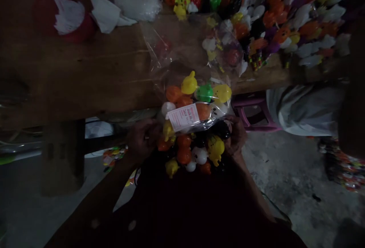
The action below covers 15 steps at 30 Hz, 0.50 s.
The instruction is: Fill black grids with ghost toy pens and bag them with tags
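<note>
Hands [142, 138] flanking glossy multicoloured toys [184, 154]; clear bag [182, 60], red-printed label [184, 117].

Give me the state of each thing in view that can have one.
Left hand, fingers curled, grip unclear
Right hand, fingers curled, grip unclear
Clear bag, wrinkled, opening unclear
Printed label, tilted, print showing
Toys between hands, bunched
Red container, holding white paper
Toy pile, loosely heaped
</note>
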### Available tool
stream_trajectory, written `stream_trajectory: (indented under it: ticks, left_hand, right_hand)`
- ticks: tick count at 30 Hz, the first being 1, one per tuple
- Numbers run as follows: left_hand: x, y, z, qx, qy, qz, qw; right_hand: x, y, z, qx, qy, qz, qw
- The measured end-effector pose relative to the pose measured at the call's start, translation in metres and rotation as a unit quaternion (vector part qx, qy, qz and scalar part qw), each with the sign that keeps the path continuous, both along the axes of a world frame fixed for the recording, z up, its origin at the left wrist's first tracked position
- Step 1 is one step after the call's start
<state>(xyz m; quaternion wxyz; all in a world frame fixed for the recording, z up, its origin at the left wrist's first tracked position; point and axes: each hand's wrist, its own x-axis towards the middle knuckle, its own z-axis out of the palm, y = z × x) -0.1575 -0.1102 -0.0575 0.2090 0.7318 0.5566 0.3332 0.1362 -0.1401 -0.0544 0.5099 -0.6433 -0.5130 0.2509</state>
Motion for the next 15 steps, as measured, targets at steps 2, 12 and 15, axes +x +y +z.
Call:
stream_trajectory:
  ticks: [2,12,15]
  left_hand:
    - [0.0,0.007,0.005,0.075,0.005,-0.016,0.997]
    - [-0.009,0.024,0.042,0.29,0.097,-0.174,0.936]
    - [-0.016,0.021,0.045,0.251,0.103,-0.208,0.94]
  right_hand:
    - [-0.002,0.003,0.006,0.001,0.003,-0.01,1.0]
    - [0.009,-0.008,0.038,0.127,-0.26,0.008,0.957]
    - [0.014,-0.021,0.038,0.135,-0.318,0.0,0.938]
